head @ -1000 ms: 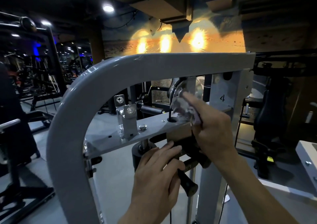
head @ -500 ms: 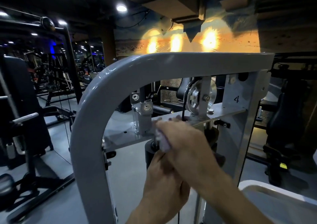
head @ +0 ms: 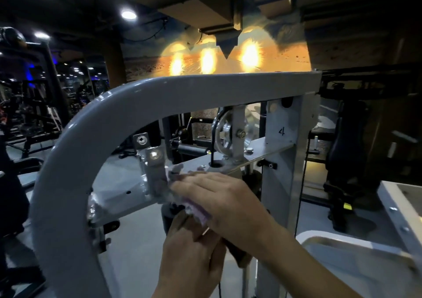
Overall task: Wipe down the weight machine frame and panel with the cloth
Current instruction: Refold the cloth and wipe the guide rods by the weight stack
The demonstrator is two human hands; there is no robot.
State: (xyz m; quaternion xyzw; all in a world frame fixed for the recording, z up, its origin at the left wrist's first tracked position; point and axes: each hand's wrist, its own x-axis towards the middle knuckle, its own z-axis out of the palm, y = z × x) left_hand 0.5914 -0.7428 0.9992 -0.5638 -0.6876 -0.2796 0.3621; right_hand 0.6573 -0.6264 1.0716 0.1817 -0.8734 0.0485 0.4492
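The grey weight machine frame (head: 159,92) arches across the view, with a flat cross plate (head: 123,197) bolted inside it. My right hand (head: 219,197) lies flat on that plate with its fingers straight, and it presses a pale cloth (head: 177,172) against the plate beside a small upright bracket (head: 154,160). More cloth bunches out under the palm. Below the plate, my left hand (head: 189,259) grips a black handle (head: 238,255), which is mostly hidden. A silver pulley (head: 225,138) stands on the plate to the right of the cloth.
The frame's right upright panel bears the number 4 (head: 282,131). A white-edged machine part (head: 342,243) sits close at lower right. Dark gym machines (head: 34,115) fill the left background, and a black padded seat (head: 347,142) stands at right.
My right hand has carried the cloth from the pulley leftward and down along the cross plate to the bracket. Its fingers have flattened. My left hand has stayed on the black handle.
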